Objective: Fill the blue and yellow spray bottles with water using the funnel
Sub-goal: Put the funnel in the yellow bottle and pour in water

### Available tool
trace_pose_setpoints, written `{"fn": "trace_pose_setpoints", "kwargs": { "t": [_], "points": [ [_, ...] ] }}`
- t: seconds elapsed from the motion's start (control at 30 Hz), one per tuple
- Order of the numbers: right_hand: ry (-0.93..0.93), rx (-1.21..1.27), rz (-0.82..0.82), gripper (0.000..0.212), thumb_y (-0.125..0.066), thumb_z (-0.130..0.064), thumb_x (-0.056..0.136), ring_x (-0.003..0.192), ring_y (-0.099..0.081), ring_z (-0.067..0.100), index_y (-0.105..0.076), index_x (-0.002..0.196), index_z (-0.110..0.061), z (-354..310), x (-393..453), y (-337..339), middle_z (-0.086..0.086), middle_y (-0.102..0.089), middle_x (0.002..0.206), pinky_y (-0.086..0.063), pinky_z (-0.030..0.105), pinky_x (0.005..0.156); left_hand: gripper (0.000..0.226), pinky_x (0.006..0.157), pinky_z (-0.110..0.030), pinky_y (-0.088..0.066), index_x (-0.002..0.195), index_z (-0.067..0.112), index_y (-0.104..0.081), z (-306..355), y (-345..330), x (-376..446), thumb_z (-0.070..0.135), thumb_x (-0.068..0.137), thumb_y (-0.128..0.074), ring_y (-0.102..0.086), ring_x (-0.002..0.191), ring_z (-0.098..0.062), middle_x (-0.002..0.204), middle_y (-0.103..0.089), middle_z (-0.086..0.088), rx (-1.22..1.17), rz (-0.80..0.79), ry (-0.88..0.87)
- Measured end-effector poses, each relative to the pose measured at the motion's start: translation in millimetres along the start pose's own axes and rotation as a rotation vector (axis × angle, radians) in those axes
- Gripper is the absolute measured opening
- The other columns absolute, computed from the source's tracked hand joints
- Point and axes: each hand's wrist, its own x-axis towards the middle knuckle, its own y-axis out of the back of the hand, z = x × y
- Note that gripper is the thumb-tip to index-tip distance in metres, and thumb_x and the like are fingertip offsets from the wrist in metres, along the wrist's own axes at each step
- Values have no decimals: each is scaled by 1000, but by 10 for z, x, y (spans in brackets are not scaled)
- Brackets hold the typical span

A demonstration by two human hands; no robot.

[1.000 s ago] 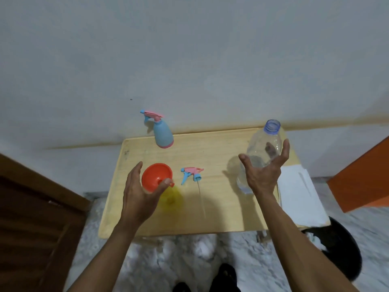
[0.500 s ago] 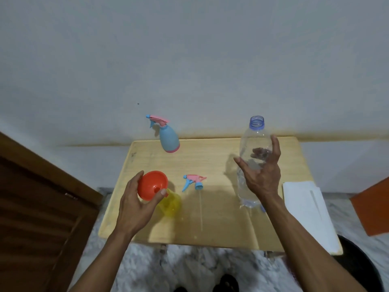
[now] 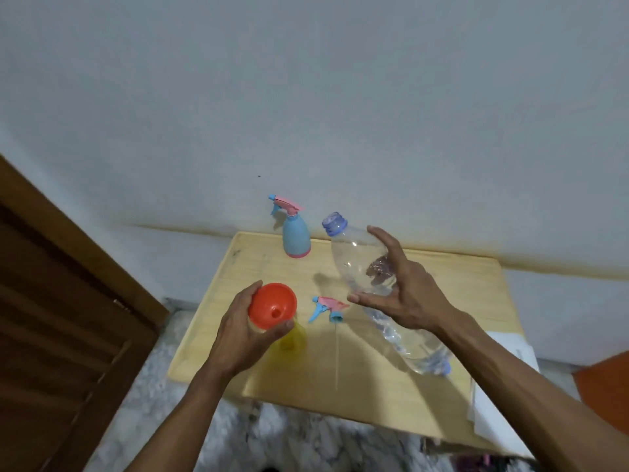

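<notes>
My left hand (image 3: 240, 332) grips the orange funnel (image 3: 272, 310), which sits in the neck of the yellow spray bottle (image 3: 292, 337); my hand hides most of that bottle. My right hand (image 3: 401, 287) holds a large clear water bottle (image 3: 360, 264) with an open blue neck, tilted with the neck up and to the left, off the table. The blue spray bottle (image 3: 295, 238) with its pink-and-blue trigger head stands upright at the table's back edge. A loose pink-and-blue trigger head (image 3: 328, 306) with its long tube lies on the table between my hands.
The small wooden table (image 3: 459, 321) stands against a white wall. A dark wooden door (image 3: 58, 301) is at the left. White paper (image 3: 493, 413) lies at the table's right side, with an orange object (image 3: 606, 390) beyond it.
My right hand has lifted the clear bottle off the table and tilted its neck to the left. My left hand has closed round the funnel. The view has shifted left.
</notes>
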Motion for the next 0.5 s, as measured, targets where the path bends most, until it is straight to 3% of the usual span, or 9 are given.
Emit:
{"fn": "trace_pose_setpoints", "kwargs": {
  "t": [0.13,0.3,0.5],
  "points": [
    [3,-75,-113,114,-55,-101,49,86,-67,7,-11,147,-62,-148,87,-20,-14,-63,98,-56,36,81,101,100,-32,-44,148,30,-34,-34,-6,50,58,64,-84,-48,124,-14,145,-45,7,-11,-35,-30],
    [4,-119,-177,110,-56,-99,51,86,-66,9,-10,144,-64,-242,164,-61,-12,-64,98,-56,37,83,106,100,-28,-42,148,30,-36,-82,64,117,66,60,-82,-47,122,-10,142,-47,8,-5,-91,-43],
    [9,-286,-307,104,-78,-71,70,87,-66,14,-8,146,-62,-308,224,-113,-12,-65,98,-55,40,82,110,98,-34,-49,148,31,-34,-126,100,152,75,57,-78,-51,121,-15,140,-51,7,28,-132,-69]
  ]
}}
